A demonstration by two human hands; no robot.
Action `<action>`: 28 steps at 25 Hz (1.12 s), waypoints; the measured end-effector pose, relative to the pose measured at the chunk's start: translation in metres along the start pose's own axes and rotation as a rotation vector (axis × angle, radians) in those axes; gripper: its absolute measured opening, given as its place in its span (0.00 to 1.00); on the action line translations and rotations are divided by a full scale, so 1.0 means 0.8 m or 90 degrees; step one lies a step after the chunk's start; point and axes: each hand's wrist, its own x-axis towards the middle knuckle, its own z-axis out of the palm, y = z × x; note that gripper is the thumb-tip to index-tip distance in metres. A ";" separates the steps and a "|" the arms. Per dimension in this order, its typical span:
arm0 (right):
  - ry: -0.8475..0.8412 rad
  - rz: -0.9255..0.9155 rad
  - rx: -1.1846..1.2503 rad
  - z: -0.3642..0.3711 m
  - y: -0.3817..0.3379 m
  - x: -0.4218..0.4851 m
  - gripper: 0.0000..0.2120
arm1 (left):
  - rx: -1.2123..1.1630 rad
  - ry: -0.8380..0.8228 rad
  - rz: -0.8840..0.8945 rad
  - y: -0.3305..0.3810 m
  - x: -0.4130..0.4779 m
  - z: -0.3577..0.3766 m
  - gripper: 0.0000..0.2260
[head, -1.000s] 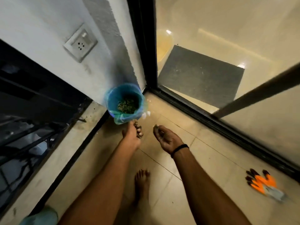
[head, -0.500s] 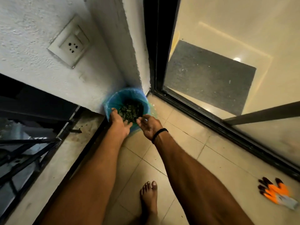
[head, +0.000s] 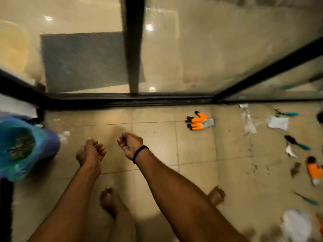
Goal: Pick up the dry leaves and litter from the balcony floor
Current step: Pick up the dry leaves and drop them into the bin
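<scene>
- Some of the job was done: the blue-bagged bin [head: 47, 138] on my left had a heap of dry leaves [head: 21, 145] inside.
- Plenty was left, though. Off to my right the floor [head: 195, 154] had a clear plastic wrapper [head: 248, 122], a white packet [head: 277, 122], a crumpled white piece [head: 295, 224] and dark leaf crumbs [head: 295, 169] scattered about.
- A couple of small white scraps [head: 64, 136] lay just beside the bin too.
- The orange gloves [head: 199, 121] and a teal-handled tool [head: 297, 143] were down there as well. I'd call those gear rather than litter.
- My left hand [head: 90, 152] hung above the tiles near the bin, fingers loosely bent, holding nothing and touching nothing.
- My right hand [head: 130, 143], the one with the black wristband [head: 139, 153], was just beside it, fingers curled in a bit more toward the thumb. I couldn't see anything in it, but it was blurry enough that a crumb could've hidden there.
- Rough call: partway through, with the right side the part left to clear.
</scene>
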 end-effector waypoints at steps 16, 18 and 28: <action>0.293 -0.095 0.413 -0.816 -0.280 -0.070 0.05 | 0.603 -0.343 0.136 -0.519 -0.410 0.527 0.12; 0.316 -0.107 0.464 -0.880 -0.281 -0.061 0.07 | 0.677 -0.380 0.172 -0.573 -0.429 0.556 0.12; 0.548 -0.162 0.393 -1.045 -0.252 0.077 0.07 | 0.887 -0.528 0.455 -0.762 -0.379 0.690 0.11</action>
